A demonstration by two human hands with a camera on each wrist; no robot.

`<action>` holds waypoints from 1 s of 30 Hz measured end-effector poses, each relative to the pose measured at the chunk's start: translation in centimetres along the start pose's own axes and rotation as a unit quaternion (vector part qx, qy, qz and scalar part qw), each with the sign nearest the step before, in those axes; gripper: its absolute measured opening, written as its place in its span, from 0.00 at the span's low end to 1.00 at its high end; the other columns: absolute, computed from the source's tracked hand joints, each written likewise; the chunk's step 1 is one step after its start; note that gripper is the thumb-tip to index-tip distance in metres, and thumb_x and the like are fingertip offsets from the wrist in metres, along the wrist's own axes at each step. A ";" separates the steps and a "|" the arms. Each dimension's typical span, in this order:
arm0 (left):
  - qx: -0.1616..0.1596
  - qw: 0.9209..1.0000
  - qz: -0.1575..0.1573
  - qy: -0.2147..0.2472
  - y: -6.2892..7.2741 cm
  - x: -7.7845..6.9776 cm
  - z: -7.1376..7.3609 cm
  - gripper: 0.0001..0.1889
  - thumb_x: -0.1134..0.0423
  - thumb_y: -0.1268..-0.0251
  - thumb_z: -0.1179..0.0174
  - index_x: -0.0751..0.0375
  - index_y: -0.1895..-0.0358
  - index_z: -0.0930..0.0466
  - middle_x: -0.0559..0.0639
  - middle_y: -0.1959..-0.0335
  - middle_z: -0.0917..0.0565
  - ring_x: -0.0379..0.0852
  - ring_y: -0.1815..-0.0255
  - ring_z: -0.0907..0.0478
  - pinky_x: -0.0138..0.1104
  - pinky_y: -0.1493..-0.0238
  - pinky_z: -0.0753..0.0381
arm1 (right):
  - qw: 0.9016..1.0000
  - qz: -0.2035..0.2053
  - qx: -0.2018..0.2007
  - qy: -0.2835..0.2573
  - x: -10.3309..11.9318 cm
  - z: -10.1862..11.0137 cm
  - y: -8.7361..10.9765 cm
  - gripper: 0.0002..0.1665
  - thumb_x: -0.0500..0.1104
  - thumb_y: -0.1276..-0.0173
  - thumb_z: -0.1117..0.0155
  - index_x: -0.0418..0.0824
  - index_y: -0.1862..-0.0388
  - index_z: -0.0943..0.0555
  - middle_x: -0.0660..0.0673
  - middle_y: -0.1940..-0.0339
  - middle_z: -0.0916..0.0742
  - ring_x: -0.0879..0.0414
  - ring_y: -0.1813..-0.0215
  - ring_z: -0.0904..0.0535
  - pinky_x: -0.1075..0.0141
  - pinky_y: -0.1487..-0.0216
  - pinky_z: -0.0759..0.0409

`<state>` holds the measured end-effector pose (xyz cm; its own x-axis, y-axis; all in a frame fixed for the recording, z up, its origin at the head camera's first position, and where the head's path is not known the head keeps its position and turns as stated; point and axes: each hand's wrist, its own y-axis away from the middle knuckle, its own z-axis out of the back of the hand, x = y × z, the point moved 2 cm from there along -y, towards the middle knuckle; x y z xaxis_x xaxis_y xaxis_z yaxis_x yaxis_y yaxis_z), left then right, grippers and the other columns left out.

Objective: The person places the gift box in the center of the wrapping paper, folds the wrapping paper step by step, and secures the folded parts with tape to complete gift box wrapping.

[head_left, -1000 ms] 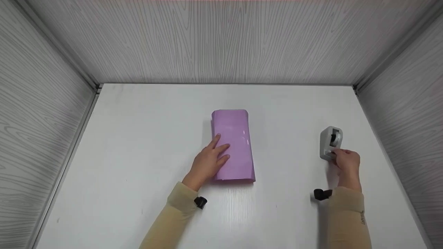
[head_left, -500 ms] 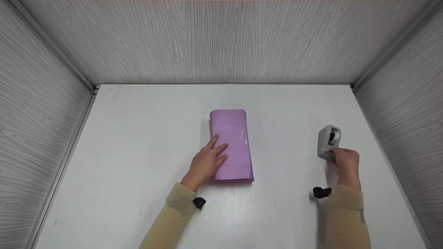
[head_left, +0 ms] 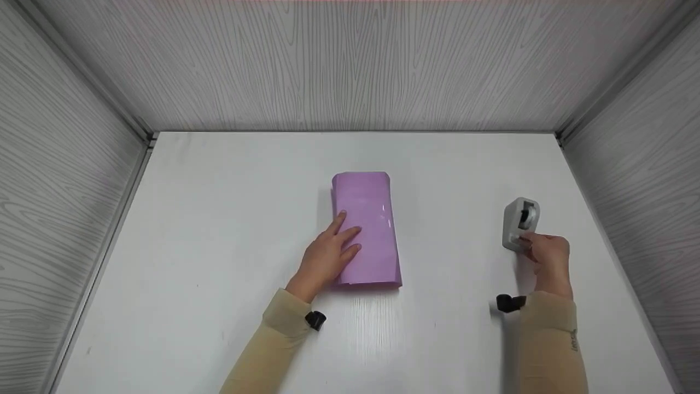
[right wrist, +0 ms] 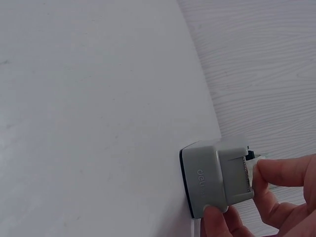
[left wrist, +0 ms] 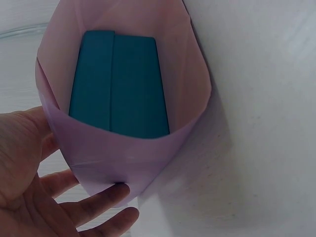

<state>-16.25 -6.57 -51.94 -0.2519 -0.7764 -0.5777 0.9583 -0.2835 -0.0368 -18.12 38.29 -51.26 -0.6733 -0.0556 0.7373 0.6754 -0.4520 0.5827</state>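
A folded sleeve of glossy purple wrapping paper (head_left: pixel 372 241) lies mid-table. My left hand (head_left: pixel 321 260) rests on its left side, fingers spread and fairly straight. The left wrist view looks into the paper's open end, where a teal box (left wrist: pixel 136 84) sits inside. Over on the right stands a grey tape dispenser (head_left: pixel 512 221) with its cutter toward me. My right hand (head_left: pixel 551 257) is at the dispenser's front; thumb and index finger pinch the end of the clear tape (right wrist: pixel 256 162) at the cutter, while other fingertips touch the dispenser's lower front.
The white table (head_left: pixel 219 219) is bordered by grey wood-grain panels at the back (head_left: pixel 350 65) and both sides. The dispenser stands near the table's right edge. Each wrist carries a small black camera.
Hands, purple paper and tape dispenser hold nearly the same places; only the head view has shifted slightly.
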 end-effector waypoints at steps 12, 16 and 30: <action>-0.008 1.000 -0.004 0.004 0.1 0.1 0.0 0.22 0.51 0.29 0.42 0.52 0.35 0.23 0.57 0.24 0.41 0.62 0.33 0.32 0.53 0.41 0.27 | 1.000 -0.011 -0.006 -0.022 0.7 0.0 0.4 0.40 0.50 0.27 0.46 0.33 0.24 0.44 0.46 0.49 0.28 0.57 0.58 0.27 0.63 0.52 0.27; -0.011 1.000 -0.008 0.004 0.2 0.2 -0.1 0.22 0.51 0.29 0.42 0.52 0.35 0.23 0.57 0.24 0.41 0.63 0.33 0.32 0.53 0.40 0.27 | 0.999 -0.028 0.002 -0.023 0.4 0.0 0.4 0.37 0.51 0.27 0.47 0.37 0.24 0.41 0.49 0.52 0.29 0.57 0.63 0.28 0.67 0.64 0.27; -0.014 1.000 -0.011 0.004 0.0 0.3 -0.2 0.22 0.52 0.30 0.41 0.53 0.35 0.23 0.57 0.24 0.41 0.63 0.34 0.30 0.53 0.42 0.26 | 0.985 -0.021 0.030 -0.168 -1.1 -0.6 1.0 0.37 0.42 0.24 0.50 0.33 0.23 0.49 0.41 0.44 0.29 0.56 0.58 0.20 0.67 0.50 0.19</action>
<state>-16.25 -6.68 -52.24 -0.2729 -0.7658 -0.5822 0.9557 -0.2854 -0.0726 -16.89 37.37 -51.74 -0.5710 0.2639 0.7774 0.6719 -0.3939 0.6272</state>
